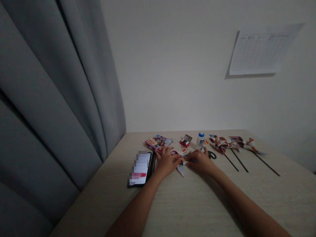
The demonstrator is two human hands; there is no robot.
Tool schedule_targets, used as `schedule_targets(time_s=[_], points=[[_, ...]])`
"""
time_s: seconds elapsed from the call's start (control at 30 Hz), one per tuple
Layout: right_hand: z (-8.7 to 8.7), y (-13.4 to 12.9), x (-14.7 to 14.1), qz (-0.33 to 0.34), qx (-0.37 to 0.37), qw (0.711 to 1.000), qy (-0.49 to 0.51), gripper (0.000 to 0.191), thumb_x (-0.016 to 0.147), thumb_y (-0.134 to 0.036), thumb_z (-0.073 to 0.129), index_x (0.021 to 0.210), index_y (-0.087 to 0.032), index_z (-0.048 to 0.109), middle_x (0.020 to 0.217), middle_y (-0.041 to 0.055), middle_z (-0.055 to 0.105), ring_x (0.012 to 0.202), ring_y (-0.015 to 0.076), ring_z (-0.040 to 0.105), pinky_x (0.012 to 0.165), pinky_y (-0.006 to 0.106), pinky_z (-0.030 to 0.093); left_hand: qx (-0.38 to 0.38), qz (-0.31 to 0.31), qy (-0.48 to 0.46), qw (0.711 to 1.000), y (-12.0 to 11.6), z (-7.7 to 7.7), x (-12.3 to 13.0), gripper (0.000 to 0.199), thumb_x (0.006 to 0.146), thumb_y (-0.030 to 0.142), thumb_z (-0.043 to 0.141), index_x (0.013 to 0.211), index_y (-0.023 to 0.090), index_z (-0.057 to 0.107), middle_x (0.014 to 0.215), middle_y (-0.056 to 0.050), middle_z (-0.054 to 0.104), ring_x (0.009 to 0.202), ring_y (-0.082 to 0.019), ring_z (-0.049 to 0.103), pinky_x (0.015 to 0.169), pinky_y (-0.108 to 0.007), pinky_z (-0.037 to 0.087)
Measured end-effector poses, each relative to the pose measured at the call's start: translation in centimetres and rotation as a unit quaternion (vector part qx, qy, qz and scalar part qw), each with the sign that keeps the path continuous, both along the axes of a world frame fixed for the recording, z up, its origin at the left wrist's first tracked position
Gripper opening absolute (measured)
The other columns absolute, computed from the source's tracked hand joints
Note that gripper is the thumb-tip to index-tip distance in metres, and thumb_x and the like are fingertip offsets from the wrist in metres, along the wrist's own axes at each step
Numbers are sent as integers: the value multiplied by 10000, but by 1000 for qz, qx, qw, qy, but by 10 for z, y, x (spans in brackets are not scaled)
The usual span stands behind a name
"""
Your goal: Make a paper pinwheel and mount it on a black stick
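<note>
Between my hands lies a colourful printed paper pinwheel [181, 170], its pointed blades folded and partly covered by fingers. My left hand [169, 160] pinches its left side near the centre, with the other fingers resting over the paper. From the right, my right hand [199, 160] grips the paper close to the middle, its fingers bent together. Whether a pin or anything small is between the fingertips is hidden. Just past my right hand, the black handles of scissors [212, 154] show.
A phone [140, 169] lies left of my left hand. Behind are a printed magazine stack [158, 141], an open small red box [185, 141] and a blue-capped glue bottle [200, 140]. Paper pinwheels [222, 142] on dark sticks [265, 163] lie at right. A grey curtain [61, 98] borders the left.
</note>
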State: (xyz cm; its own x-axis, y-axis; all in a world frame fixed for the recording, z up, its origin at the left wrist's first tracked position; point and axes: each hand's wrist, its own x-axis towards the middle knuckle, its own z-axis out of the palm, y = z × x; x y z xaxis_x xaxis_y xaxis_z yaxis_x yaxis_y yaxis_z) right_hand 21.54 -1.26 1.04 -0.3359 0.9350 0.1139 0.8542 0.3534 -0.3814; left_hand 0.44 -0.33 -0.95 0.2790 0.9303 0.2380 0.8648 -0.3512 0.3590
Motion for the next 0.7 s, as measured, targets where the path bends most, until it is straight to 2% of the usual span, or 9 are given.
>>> schedule_targets(time_s=[0.33, 0.7], points=[[0, -2, -1, -6, 6, 1000, 11, 206, 843, -397, 650, 970, -306, 784, 1002, 37, 771, 1166, 292, 589, 1180, 623, 27, 17, -27, 34, 999, 0, -2, -1, 268, 946, 566, 528, 1129, 514, 717, 1514, 3, 455, 1472, -368, 208, 1077, -796, -123], [2, -2, -2, -4, 3, 1000, 19, 189, 829, -402, 684, 969, -322, 784, 991, 33, 774, 1151, 293, 596, 1183, 621, 11, 10, -23, 37, 999, 0, -3, -2, 292, 948, 583, 512, 1164, 524, 700, 1521, -9, 466, 1478, -382, 215, 1068, -814, -95]])
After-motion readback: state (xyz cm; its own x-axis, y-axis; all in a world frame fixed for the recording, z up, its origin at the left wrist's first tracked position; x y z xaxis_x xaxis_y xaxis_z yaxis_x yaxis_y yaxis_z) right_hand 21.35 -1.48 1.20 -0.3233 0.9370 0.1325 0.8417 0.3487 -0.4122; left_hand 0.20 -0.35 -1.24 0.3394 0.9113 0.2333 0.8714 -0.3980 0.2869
